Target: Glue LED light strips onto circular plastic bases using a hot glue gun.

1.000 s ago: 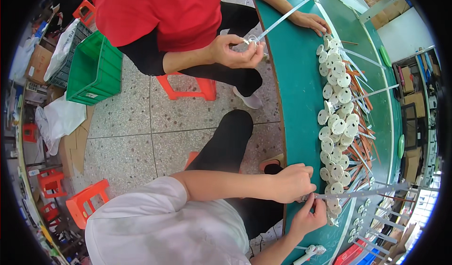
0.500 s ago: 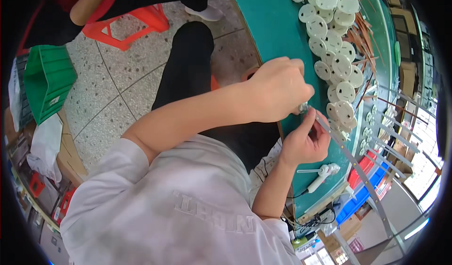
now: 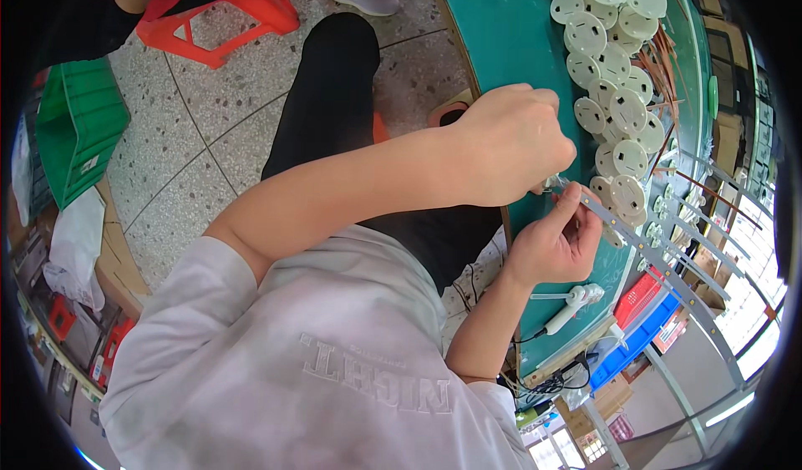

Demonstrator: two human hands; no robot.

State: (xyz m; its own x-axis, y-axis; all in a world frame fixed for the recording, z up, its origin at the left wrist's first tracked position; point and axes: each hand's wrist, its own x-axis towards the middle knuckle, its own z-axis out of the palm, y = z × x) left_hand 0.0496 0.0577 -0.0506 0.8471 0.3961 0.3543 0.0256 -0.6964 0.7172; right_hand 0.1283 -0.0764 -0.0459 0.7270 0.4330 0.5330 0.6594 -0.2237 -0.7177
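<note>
I saw a green worktop [image 3: 497, 40] at right, a green crate [image 3: 90, 127] upper left. The right hand's [image 3: 547, 251] fingers pinched a grey strip [image 3: 666, 273], right of centre; the left hand's [image 3: 516, 148] I couldn't tell.

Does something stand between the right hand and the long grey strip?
Nothing visible does: the right hand pinches the grey strip near one end, between thumb and fingers. The white discs lie on the table beyond, not between them.
</note>
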